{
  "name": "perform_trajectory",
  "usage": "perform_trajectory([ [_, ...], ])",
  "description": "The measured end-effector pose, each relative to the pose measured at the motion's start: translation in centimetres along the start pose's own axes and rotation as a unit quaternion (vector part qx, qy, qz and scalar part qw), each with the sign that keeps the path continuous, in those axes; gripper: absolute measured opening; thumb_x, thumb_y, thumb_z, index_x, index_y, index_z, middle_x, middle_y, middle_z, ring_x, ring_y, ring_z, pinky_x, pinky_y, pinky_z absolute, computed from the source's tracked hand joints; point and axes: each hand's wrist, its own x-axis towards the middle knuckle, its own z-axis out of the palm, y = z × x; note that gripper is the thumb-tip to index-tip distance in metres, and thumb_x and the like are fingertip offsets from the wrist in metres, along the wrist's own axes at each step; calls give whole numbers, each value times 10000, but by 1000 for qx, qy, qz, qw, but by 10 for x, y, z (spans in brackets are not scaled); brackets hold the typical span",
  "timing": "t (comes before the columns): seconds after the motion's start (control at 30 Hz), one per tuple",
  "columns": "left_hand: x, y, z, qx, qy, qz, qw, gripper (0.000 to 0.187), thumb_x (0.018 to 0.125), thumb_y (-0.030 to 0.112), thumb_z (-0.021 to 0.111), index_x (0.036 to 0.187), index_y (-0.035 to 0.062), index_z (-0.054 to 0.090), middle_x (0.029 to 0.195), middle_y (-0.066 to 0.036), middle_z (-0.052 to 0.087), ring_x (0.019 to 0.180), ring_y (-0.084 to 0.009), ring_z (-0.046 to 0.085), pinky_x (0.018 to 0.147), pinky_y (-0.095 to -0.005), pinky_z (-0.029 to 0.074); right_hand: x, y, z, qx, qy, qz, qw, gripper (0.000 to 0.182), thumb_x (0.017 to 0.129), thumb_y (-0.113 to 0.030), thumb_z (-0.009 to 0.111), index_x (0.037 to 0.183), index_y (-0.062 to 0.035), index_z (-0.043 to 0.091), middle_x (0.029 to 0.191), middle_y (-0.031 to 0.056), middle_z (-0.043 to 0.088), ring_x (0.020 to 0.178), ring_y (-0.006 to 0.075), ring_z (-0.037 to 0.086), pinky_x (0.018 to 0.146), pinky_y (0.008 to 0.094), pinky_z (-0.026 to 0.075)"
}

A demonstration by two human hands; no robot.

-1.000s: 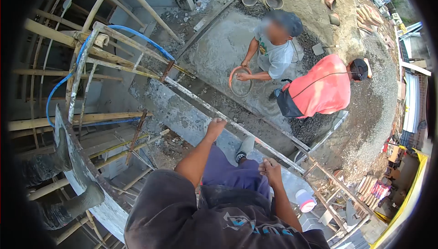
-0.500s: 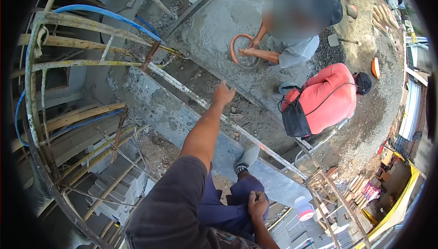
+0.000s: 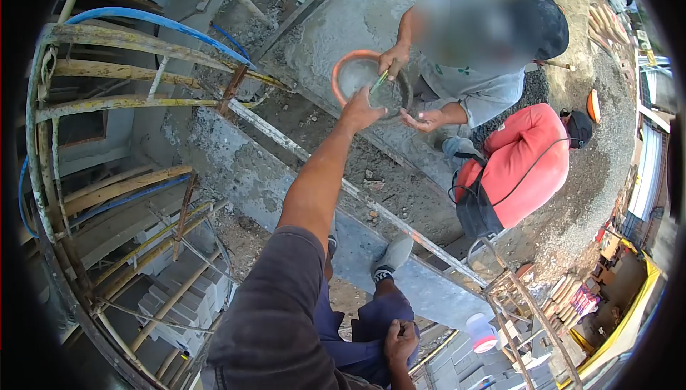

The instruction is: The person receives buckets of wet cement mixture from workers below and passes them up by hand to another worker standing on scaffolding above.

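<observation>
My left hand [image 3: 361,112] is stretched out at the end of a straight arm, its fingers closed round the lower part of a green handle [image 3: 379,81]. That handle belongs to a bucket [image 3: 341,79] with an orange-red rim and wet grey smears inside. A co-worker's hand [image 3: 394,59] grips the handle's upper end, and that person's other hand [image 3: 426,120] is held palm up beside the bucket. Near my thigh, my right hand [image 3: 401,340] rests in a loose fist, nothing showing in it.
A pale metal bar [image 3: 289,144] of scaffolding crosses under my arm. My foot [image 3: 392,255] stands on a grey plank [image 3: 357,243]. Wet mortar [image 3: 314,47] lies beyond. Another person in a red top [image 3: 529,168] bends over at the right. A white-and-pink container [image 3: 480,333] sits below.
My left hand has reached forward and closed on the bucket handle. The co-worker has raised the bucket toward me and freed one hand from it. My right hand has stayed put.
</observation>
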Motion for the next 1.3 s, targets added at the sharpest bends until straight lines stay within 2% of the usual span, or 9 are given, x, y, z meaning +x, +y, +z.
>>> perform_trajectory([
  [0.23, -45, 34, -43, -94, -176, -87, 976, 650, 733, 358, 755, 1167, -80, 549, 991, -160, 633, 926, -224, 609, 787, -334, 478, -2, -24, -3, 25, 0, 2, 1000, 206, 858, -224, 633, 781, -33, 622, 647, 162, 625, 589, 322, 630, 571, 416, 484],
  [0.4, -135, 26, -66, -280, -87, -179, 939, 510, 759, 307, 725, 1082, -58, 575, 940, -106, 626, 865, -192, 595, 744, -323, 472, -3, -16, -3, 18, -5, 5, 1000, 238, 857, -257, 632, 801, -26, 623, 705, 201, 647, 654, 388, 643, 602, 446, 490],
  [0.5, -201, 53, -89, -342, -33, -224, 912, 456, 772, 270, 707, 1065, -54, 573, 934, -103, 620, 872, -200, 597, 713, -322, 481, -4, -9, -3, 19, -11, -19, 1000, 230, 872, -233, 623, 796, -16, 612, 670, 164, 637, 615, 317, 646, 586, 422, 489],
  [0.63, -284, 91, -129, -441, 33, -257, 859, 442, 765, 255, 698, 1054, -57, 577, 855, -72, 566, 778, -180, 567, 645, -338, 469, -8, -25, -41, 224, -231, 155, 934, 228, 945, -229, 570, 954, -2, 590, 719, 54, 607, 566, 115, 572, 508, 256, 483],
  [0.87, -446, 172, -221, -513, 151, -303, 789, 159, 800, 136, 669, 792, 124, 511, 538, 102, 330, 429, -42, 273, 412, -260, 214, -15, -36, -100, 241, -325, 135, 904, 210, 943, -190, 552, 982, 14, 579, 748, 81, 618, 580, 142, 594, 514, 278, 515],
  [1.03, -565, 245, -308, -492, 288, -246, 784, 137, 818, 153, 669, 810, 139, 533, 540, 118, 310, 416, -27, 238, 408, -250, 183, 30, 8, -105, 324, -389, 118, 855, 80, 918, -94, 510, 925, -17, 532, 679, 63, 541, 516, 152, 541, 438, 273, 447],
  [1.07, -591, 272, -334, -518, 303, -213, 771, 127, 823, 159, 666, 821, 136, 541, 540, 118, 304, 415, -27, 233, 411, -247, 178, 70, 52, -85, 395, -452, 173, 781, 102, 906, -101, 503, 975, -29, 524, 675, 61, 526, 514, 180, 531, 433, 321, 439],
  [1.17, -669, 341, -403, -565, 301, -106, 761, 134, 846, 174, 639, 765, 150, 535, 541, 119, 286, 415, -23, 217, 421, -238, 156, 83, 7, -147, 199, -427, 55, 880, 112, 869, -146, 550, 827, -42, 551, 605, 80, 538, 521, 191, 550, 473, 376, 477],
  [1.3, -761, 434, -480, -580, 335, 27, 742, 244, 856, 159, 618, 688, 196, 445, 544, 133, 292, 422, -14, 211, 409, -220, 178, 96, -102, -199, 242, -408, -78, 877, 113, 872, -154, 551, 816, -57, 540, 602, 68, 525, 511, 190, 532, 468, 373, 459],
])
